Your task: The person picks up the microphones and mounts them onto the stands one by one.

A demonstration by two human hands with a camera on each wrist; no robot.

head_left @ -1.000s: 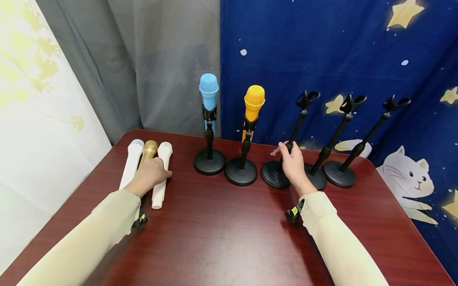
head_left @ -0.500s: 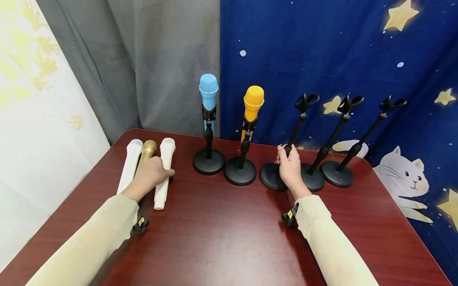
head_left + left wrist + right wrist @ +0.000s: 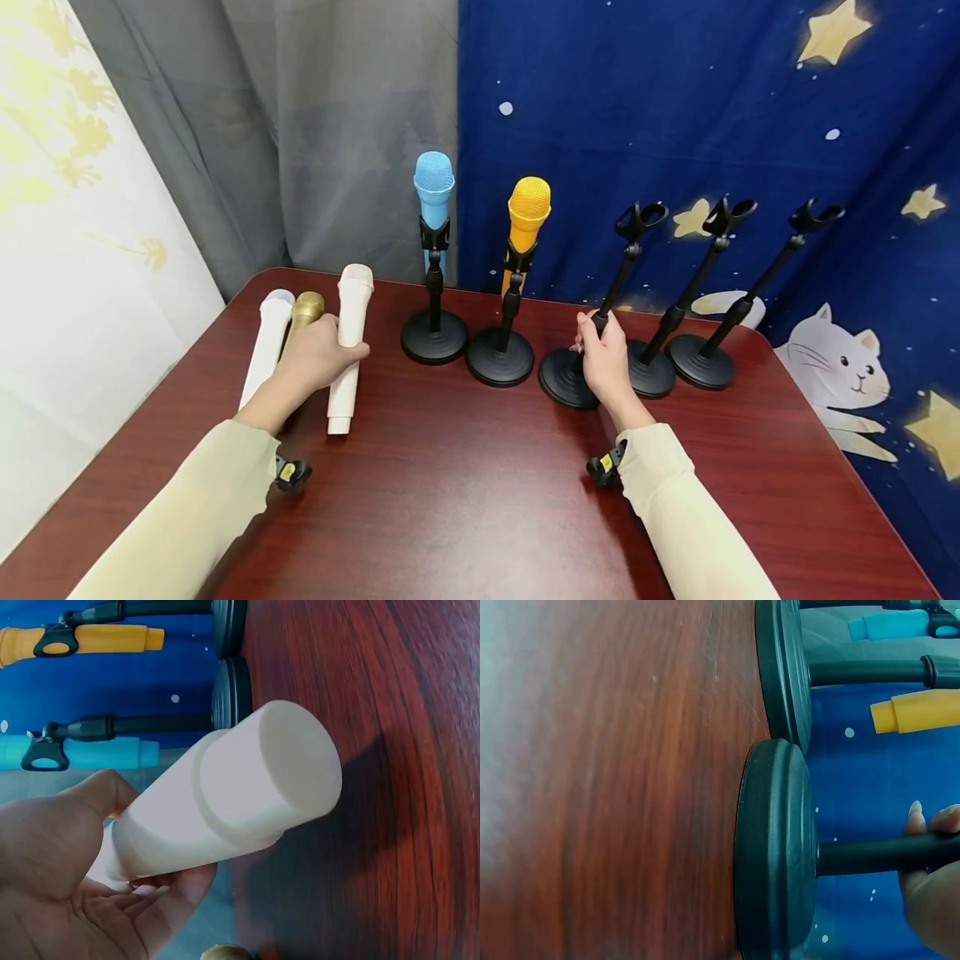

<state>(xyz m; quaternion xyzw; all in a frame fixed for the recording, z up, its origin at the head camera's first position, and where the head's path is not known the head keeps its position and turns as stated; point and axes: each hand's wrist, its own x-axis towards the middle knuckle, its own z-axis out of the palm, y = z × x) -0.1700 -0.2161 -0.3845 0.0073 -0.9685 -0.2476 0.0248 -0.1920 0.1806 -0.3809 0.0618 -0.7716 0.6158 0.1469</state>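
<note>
My left hand (image 3: 315,354) grips a white microphone (image 3: 351,317) around its handle, thumb on the near side. In the left wrist view, the butt end of this microphone (image 3: 300,761) appears raised off the table, above its shadow. Beside that hand lie a gold microphone (image 3: 306,310), partly hidden by it, and another white microphone (image 3: 264,346). My right hand (image 3: 607,362) holds the pole of a black microphone stand (image 3: 618,279), whose clip at the top holds nothing. The round base (image 3: 776,855) of this stand sits on the table in the right wrist view.
To the left of the held stand, a blue microphone (image 3: 433,187) and a yellow microphone (image 3: 528,212) are mounted upright in stands. Two more stands with unfilled clips (image 3: 718,221) are at the right. Curtains hang behind the brown table (image 3: 465,492).
My left hand has lifted the white microphone and moved it away from the gold one. My right fingers have closed round the stand's pole, and its base has shifted slightly toward me.
</note>
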